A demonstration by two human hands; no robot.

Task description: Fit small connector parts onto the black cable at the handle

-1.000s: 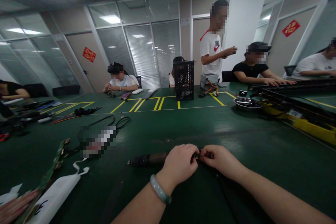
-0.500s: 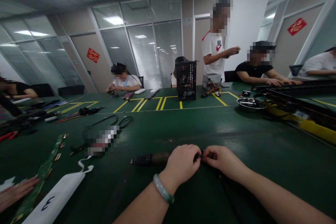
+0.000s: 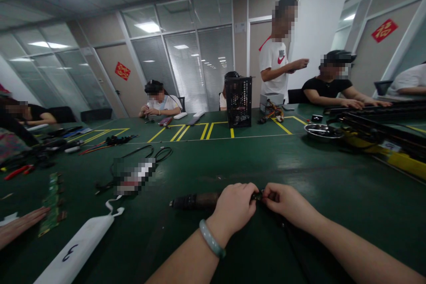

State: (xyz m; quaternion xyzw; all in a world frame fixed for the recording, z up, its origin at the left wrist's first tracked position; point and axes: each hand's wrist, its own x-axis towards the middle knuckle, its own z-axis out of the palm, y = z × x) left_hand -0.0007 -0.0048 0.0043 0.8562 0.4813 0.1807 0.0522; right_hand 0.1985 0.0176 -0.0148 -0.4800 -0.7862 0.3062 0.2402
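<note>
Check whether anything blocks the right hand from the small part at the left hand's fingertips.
Nothing visible does: the right hand is close beside the part, though contact is unclear. The dark tool's visible end points left, away from that gap.

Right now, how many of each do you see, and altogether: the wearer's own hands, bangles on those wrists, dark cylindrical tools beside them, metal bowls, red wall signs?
Own hands: 2 (left hand, right hand)
Bangle: 1
Dark cylindrical tool: 1
Metal bowl: 1
Red wall signs: 2 (left sign, right sign)
Total: 7
</note>
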